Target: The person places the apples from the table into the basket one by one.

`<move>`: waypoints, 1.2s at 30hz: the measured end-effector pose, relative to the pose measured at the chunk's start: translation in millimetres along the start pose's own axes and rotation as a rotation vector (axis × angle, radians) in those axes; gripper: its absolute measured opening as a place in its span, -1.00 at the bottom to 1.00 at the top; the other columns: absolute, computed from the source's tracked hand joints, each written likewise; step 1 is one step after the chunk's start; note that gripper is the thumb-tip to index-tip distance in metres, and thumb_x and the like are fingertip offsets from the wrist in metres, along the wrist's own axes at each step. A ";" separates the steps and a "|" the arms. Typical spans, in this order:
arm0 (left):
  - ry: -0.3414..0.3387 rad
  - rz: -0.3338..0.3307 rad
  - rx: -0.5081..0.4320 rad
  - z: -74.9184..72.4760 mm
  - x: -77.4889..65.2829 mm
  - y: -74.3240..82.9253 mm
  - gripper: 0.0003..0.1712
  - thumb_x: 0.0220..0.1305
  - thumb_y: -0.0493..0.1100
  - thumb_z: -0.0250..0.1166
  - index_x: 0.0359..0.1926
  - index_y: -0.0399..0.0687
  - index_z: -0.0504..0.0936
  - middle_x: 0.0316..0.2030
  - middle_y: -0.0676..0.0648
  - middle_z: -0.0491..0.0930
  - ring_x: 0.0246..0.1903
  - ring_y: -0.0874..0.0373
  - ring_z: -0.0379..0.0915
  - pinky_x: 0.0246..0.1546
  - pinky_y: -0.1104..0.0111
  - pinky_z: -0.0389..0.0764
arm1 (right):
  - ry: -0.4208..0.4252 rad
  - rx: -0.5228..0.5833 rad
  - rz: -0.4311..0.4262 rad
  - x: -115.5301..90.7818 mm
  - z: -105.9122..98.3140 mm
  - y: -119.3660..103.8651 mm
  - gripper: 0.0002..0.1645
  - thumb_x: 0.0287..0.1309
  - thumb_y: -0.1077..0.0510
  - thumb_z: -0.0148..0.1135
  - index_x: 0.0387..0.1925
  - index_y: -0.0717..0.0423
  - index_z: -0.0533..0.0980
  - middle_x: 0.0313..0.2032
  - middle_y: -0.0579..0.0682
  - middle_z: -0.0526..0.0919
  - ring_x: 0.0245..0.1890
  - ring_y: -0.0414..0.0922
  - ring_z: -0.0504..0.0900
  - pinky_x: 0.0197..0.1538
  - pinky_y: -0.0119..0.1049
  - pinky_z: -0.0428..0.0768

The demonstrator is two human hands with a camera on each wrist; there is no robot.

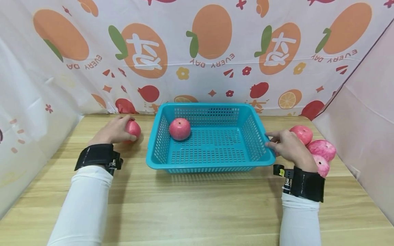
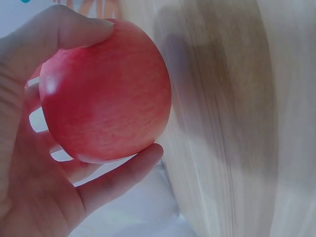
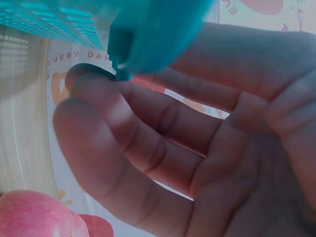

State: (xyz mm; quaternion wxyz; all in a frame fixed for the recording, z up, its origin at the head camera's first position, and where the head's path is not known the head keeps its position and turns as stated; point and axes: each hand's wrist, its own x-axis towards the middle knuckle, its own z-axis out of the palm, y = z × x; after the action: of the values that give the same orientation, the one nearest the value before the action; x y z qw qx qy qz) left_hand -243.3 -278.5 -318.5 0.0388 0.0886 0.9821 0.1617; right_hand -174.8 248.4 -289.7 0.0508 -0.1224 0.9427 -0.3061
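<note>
My left hand grips a red apple left of the basket; the left wrist view has thumb and fingers curled round this apple, close beside the wooden tabletop. At the right end of a blue-green plastic basket, my right hand holds the rim, its fingers curled under the edge in the right wrist view. One apple sits inside the basket, toward its left end.
Several apples are bunched on the table just right of my right hand. Behind the basket hangs a fruit-printed curtain, and pale sheeting closes off the right side.
</note>
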 end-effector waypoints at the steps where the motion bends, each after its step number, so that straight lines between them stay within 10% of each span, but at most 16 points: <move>1: 0.008 0.004 -0.003 -0.2 -0.3 0.6 -0.15 -0.15 -0.09 0.40 0.17 -0.19 0.20 0.08 -0.45 0.11 -0.07 -0.36 0.09 -0.21 -0.23 0.46 | 0.000 0.003 -0.001 0.0 0.1 0.2 -0.45 0.10 0.22 0.18 0.10 0.41 0.32 -0.31 0.25 0.59 -0.56 -0.18 0.59 -0.38 -0.15 0.66; 36: 0.193 0.056 0.064 -22.7 -6.0 29.1 -0.15 -0.11 0.06 0.35 0.17 -0.19 0.23 -0.07 -0.36 0.25 -0.21 -0.27 0.25 -0.34 -0.15 0.55 | -0.003 0.011 0.014 -0.2 1.8 2.8 -0.47 0.10 0.25 0.17 0.10 0.40 0.32 -0.32 0.22 0.58 -0.55 -0.16 0.58 -0.41 -0.19 0.66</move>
State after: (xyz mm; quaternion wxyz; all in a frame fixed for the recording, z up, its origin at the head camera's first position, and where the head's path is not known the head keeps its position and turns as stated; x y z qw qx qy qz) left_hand -235.1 -259.6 -287.3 -0.0634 0.1012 0.9830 0.1391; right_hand -174.9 249.6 -292.8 0.0552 -0.1161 0.9417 -0.3108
